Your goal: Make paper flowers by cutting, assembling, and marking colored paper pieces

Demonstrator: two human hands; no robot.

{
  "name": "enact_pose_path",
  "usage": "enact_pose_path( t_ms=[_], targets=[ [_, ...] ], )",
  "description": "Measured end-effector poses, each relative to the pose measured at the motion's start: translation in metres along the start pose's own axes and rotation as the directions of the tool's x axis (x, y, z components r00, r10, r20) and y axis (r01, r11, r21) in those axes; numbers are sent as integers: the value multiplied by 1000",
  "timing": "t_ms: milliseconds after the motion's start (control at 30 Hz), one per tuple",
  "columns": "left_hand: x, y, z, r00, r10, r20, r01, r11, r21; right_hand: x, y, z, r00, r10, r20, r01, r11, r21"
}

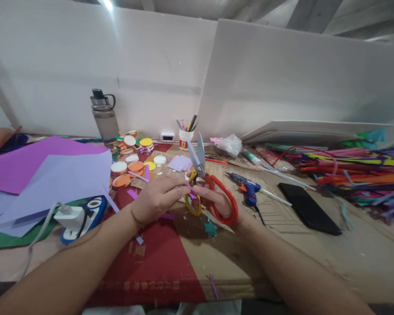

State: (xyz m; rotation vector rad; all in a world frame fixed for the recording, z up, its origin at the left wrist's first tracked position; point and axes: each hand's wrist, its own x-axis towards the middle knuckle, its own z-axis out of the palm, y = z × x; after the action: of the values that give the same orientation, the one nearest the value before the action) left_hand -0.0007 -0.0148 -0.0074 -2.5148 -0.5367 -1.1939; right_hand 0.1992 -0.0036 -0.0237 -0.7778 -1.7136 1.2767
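My right hand (218, 200) is closed on a pair of scissors (198, 159). Their blades point up and stand apart. A red handle loop (231, 205) goes round the hand, and a yellow loop (193, 208) hangs beside the fingers; I cannot tell whether it belongs to the scissors. My left hand (159, 194) is closed, its fingertips pinching a small purple paper piece (191, 192) close to the right fingertips. Part of this piece is hidden by the fingers. Below the hands a teal flower-shaped cutout (210, 229) lies on the cardboard (226, 258).
Purple and lilac sheets (62, 183) and a plugged power strip (85, 218) lie left. Behind are round paper discs (119, 168), a water bottle (104, 118) and a pen cup (185, 139). A glue gun (249, 190), black phone (308, 208) and pipe cleaners (357, 175) lie right.
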Motion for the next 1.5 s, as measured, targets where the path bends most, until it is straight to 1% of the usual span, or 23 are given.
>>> enact_pose_path(
  t_ms=[67, 167, 233, 267, 300, 333, 367, 400, 433, 467, 500, 567, 600, 667, 733, 800, 900, 967, 1067, 1133, 1267, 1400, 1500],
  targets=[
    [-1, -1, 2, 1000, 4, 10, -4, 1000, 7, 0, -3, -1, 997, 36, 62, -40, 998, 58],
    [-1, 0, 8, 999, -53, 9, 53, 995, -82, 0, -4, -2, 997, 66, 27, -68, 995, 66],
    [-1, 3, 13, 985, -173, -11, 169, 972, -165, 1, -3, -2, 998, 65, -21, -64, 996, 63],
    [-1, 4, 15, 960, -277, -34, 265, 943, -200, 2, -2, -2, 997, 61, -45, -58, 996, 64],
    [0, 6, 18, 913, -403, -56, 380, 893, -240, 2, -1, -2, 996, 56, -67, -52, 997, 59],
    [1, 7, 20, 839, -541, -54, 504, 812, -294, 2, -1, -2, 994, 54, -93, -49, 998, 50],
    [2, 8, 22, 745, -667, -13, 619, 699, -359, 2, -1, -2, 991, 53, -122, -49, 998, 38],
    [4, 9, 24, 645, -761, 69, 709, 562, -426, 2, -2, -2, 988, 52, -149, -49, 998, 25],
    [4, 9, 26, 558, -810, 179, 766, 420, -486, 2, -4, -1, 984, 48, -171, -47, 999, 10],
    [5, 10, 28, 492, -818, 299, 799, 287, -529, 1, -5, -1, 981, 37, -191, -39, 999, -5],
    [5, 10, 29, 454, -800, 393, 807, 182, -562, 1, -7, 0, 978, 24, -205, -29, 999, -18],
    [4, 10, 33, 423, -770, 477, 784, 47, -619, -1, -9, 3, 978, 2, -207, -8, 1000, -28],
    [3, 10, 34, 409, -769, 491, 770, 2, -638, -1, -10, 4, 979, -5, -203, 0, 1000, -26],
    [3, 11, 36, 378, -782, 495, 757, -46, -651, -2, -8, 6, 982, -9, -189, 5, 1000, -23],
    [3, 12, 36, 357, -800, 483, 759, -53, -649, -2, -5, 8, 982, -23, -188, 15, 999, -41],
    [4, 14, 35, 354, -815, 458, 756, -38, -654, -2, -3, 9, 979, -52, -196, 38, 996, -77],
    [6, 14, 32, 376, -831, 411, 741, 3, -671, -3, -3, 10, 978, -85, -192, 66, 993, -100],
    [7, 14, 30, 396, -836, 380, 742, 48, -669, -3, -4, 9, 980, -72, -186, 59, 995, -76],
    [9, 14, 25, 417, -843, 339, 784, 146, -603, -2, -4, 8, 977, -51, -209, 46, 999, -28],
    [11, 15, 23, 418, -849, 324, 818, 196, -541, -1, -4, 7, 969, -63, -239, 60, 998, -20],
    [16, 19, 21, 397, -844, 361, 838, 173, -517, 1, -2, 6, 957, -106, -270, 99, 994, -38],
    [15, 19, 25, 407, -822, 399, 856, 190, -481, -1, -5, 8, 959, -137, -249, 117, 989, -94],
    [9, 17, 30, 405, -808, 427, 849, 159, -504, -3, -8, 8, 957, -138, -253, 110, 986, -122]
  ],
)
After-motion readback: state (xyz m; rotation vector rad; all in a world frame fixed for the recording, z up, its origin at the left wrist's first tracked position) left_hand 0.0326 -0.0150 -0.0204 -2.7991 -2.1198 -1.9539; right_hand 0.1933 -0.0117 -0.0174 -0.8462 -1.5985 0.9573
